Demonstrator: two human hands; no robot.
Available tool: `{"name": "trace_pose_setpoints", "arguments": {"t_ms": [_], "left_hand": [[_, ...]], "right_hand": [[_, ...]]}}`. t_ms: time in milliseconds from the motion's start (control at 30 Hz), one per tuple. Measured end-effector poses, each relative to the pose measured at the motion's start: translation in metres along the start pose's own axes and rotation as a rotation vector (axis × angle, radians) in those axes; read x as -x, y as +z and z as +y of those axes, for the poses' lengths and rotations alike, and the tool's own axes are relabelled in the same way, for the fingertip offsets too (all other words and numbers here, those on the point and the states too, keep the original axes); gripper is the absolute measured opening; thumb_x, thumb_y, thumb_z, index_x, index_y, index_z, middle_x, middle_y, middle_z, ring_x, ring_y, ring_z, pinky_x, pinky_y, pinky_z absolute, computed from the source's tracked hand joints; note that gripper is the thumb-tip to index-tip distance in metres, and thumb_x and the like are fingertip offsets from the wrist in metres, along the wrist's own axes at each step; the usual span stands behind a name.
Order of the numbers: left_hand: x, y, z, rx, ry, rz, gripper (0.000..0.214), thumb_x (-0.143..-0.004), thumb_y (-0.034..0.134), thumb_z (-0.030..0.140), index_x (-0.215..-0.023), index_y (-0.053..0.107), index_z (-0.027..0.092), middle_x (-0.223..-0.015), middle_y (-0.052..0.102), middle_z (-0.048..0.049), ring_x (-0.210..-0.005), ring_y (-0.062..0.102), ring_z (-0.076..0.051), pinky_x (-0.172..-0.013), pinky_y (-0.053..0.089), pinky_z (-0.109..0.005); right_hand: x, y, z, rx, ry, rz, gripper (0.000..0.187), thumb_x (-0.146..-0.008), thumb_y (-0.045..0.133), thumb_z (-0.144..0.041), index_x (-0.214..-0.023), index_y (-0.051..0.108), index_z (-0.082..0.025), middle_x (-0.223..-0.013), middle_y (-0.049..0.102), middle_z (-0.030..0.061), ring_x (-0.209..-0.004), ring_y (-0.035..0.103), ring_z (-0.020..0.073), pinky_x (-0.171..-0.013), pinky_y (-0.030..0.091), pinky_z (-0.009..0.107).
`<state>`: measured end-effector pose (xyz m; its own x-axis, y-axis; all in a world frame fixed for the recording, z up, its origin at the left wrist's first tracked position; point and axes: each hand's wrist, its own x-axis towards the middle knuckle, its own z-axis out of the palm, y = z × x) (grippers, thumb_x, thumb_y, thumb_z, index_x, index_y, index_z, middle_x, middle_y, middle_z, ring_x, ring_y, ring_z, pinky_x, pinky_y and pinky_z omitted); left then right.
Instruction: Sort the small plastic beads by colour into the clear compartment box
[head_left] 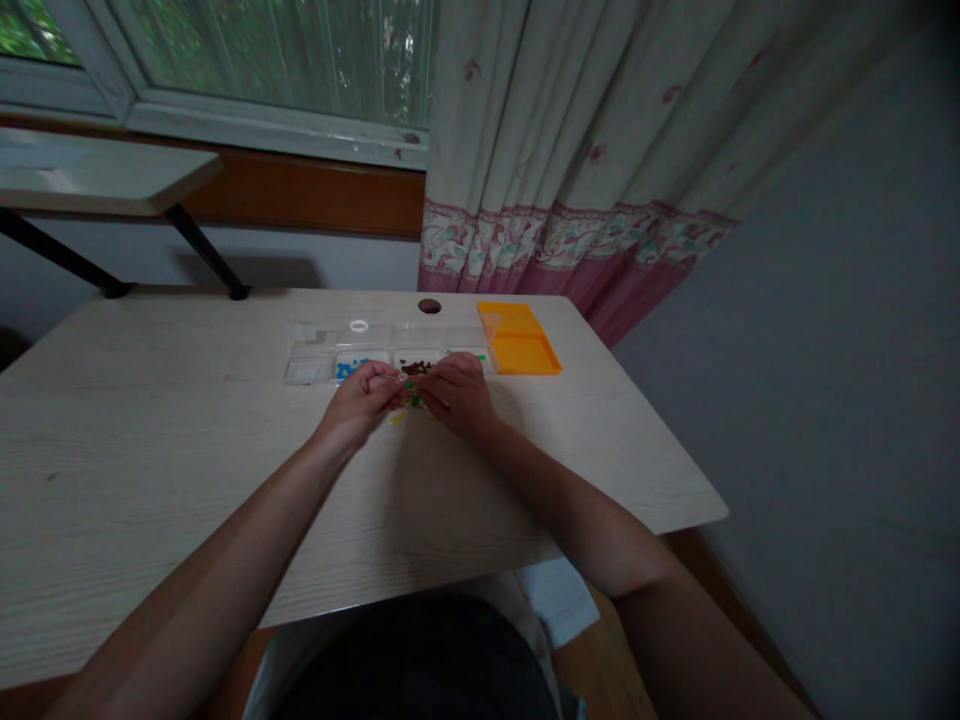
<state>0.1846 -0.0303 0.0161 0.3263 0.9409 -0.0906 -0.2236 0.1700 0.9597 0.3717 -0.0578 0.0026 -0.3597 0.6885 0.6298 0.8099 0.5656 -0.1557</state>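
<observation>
My left hand [361, 402] and my right hand [463, 398] meet over the table, fingers closed in a pinch. Between the fingertips is a cluster of small green and yellow pieces [412, 399], too small to tell their exact kind. A loose yellow piece [397, 418] lies on the table just below the left fingers. Right behind the hands is a clear plastic compartment box [301, 372]. Its front compartments hold small blue pieces [350, 369], brown pieces [415, 367] and some green pieces [481, 357], partly covered by my right hand.
An orange open case [527, 345] stands right of the clear box. A white ring [359, 326] shows at the clear box's back part. Behind is a round cable hole [430, 306] in the pale wooden table [187, 450]. A raised shelf [112, 175] stands at back left, curtains [570, 150] behind.
</observation>
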Motion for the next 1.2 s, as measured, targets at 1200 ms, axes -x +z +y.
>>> {"name": "trace_pose_setpoints", "arguments": {"t_ms": [1200], "left_hand": [[-0.004, -0.028, 0.001, -0.929, 0.471, 0.145, 0.021, -0.092, 0.049, 0.034, -0.104, 0.062, 0.022, -0.067, 0.053, 0.0033, -0.061, 0.05, -0.013, -0.059, 0.036, -0.025]], "right_hand": [[0.008, 0.006, 0.069, 0.141, 0.502, 0.145, 0.025, -0.095, 0.059, -0.039, -0.092, 0.08, -0.026, -0.096, 0.07, 0.0057, -0.1, 0.051, 0.0241, -0.093, 0.033, 0.041]]}}
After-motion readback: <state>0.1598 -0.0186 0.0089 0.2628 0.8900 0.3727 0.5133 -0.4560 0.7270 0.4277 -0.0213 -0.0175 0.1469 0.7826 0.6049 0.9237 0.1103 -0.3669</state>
